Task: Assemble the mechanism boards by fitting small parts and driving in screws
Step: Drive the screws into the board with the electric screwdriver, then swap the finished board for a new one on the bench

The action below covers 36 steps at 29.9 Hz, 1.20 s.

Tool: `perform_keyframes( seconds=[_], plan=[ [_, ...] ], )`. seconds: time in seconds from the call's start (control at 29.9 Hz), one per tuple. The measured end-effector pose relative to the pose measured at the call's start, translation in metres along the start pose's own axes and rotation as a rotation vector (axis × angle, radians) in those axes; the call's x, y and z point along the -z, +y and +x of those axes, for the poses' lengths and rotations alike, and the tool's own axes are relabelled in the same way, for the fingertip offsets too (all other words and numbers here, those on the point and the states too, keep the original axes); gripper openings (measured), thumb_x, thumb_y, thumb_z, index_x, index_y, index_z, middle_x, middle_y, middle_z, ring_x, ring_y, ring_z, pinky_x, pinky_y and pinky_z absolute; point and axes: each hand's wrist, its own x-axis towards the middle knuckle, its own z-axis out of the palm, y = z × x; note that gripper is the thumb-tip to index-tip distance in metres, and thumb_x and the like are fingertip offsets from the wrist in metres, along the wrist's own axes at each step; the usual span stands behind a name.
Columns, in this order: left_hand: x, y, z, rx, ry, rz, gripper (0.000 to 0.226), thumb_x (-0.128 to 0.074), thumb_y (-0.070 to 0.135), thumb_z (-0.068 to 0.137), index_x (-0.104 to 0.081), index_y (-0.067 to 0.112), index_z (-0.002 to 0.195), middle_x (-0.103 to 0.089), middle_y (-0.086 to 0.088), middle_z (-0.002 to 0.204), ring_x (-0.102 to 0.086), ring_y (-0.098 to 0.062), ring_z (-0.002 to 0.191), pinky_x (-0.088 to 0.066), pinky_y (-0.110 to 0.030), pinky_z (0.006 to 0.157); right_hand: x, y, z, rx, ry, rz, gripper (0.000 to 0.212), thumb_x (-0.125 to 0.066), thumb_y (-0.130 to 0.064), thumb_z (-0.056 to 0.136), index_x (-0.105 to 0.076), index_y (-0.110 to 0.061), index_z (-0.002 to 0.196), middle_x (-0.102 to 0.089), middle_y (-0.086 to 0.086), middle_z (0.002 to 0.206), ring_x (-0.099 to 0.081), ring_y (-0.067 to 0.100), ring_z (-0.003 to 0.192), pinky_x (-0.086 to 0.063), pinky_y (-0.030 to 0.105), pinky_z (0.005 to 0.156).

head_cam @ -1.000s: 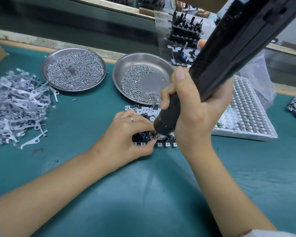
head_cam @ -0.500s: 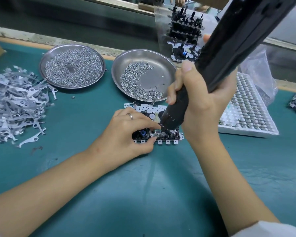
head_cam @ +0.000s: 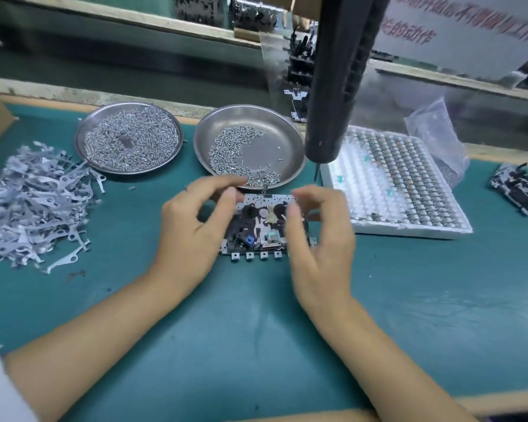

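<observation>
Green mat [head_cam: 256,330]: your left hand [head_cam: 192,236] and right hand [head_cam: 320,248] flank the board [head_cam: 262,229], fingers loosely curled, gripping nothing, likely poised to lift it; driver [head_cam: 333,86] hangs free.

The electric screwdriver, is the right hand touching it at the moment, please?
Apart: the head view shows the electric screwdriver hanging free above the right hand.

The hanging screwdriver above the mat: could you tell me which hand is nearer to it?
Right. The right hand sits just below the screwdriver tip, over the board; the left hand is farther left.
</observation>
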Motion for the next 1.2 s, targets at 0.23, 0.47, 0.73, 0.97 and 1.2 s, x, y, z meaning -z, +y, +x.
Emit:
perform_keyframes(
  seconds=[0.23,0.47,0.73,0.97,1.2],
  plan=[
    [0.0,-0.013,0.007,0.033,0.196,-0.074,0.024,-0.043,0.025,0.094,-0.064,0.025,0.106,-0.065,0.023,0.084,-0.059,0.001,0.083,-0.047,-0.019,0.072,-0.022,-0.017,-0.026,0.316,-0.512,-0.823,0.03,-0.054,-0.047,0.087,-0.07,-0.023,0.096,-0.062,0.006,0.116,-0.057,0.035,0.105,-0.047,0.041,0.081],
    [-0.001,-0.015,0.004,-0.01,0.184,-0.05,0.024,-0.043,0.025,0.094,-0.063,0.026,0.108,-0.064,0.016,0.087,-0.056,0.004,0.082,-0.043,-0.017,0.07,0.03,-0.024,-0.074,0.446,-0.575,-0.758,0.026,-0.05,-0.043,0.087,-0.069,-0.025,0.089,-0.064,0.003,0.11,-0.06,0.031,0.105,-0.05,0.037,0.081],
    [-0.002,-0.013,0.002,-0.032,0.148,0.007,0.025,-0.042,0.026,0.094,-0.063,0.025,0.109,-0.063,0.007,0.085,-0.053,0.007,0.079,-0.039,-0.014,0.068,0.163,0.041,-0.054,-0.072,-0.235,-1.109,0.024,-0.066,-0.001,0.077,-0.073,-0.006,0.099,-0.061,0.023,0.12,-0.053,0.048,0.116,-0.043,0.062,0.09],
    [-0.003,-0.013,0.002,-0.034,0.154,0.045,0.022,-0.046,0.019,0.096,-0.063,0.026,0.108,-0.064,0.003,0.089,-0.055,0.01,0.082,-0.038,-0.007,0.064,0.122,0.035,-0.043,0.021,-0.248,-0.69,0.029,-0.074,-0.001,0.076,-0.07,-0.004,0.105,-0.065,0.015,0.113,-0.064,0.035,0.101,-0.05,0.041,0.089],
    [-0.006,0.002,0.032,-0.075,0.045,0.197,0.025,-0.057,0.006,0.091,-0.065,0.023,0.107,-0.061,0.003,0.095,-0.052,0.0,0.08,-0.039,-0.012,0.078,0.015,0.017,0.008,-0.031,-0.319,-0.276,0.038,-0.055,-0.028,0.095,-0.053,-0.017,0.132,-0.053,0.0,0.127,-0.048,0.011,0.113,-0.037,0.022,0.095]
  ],
)
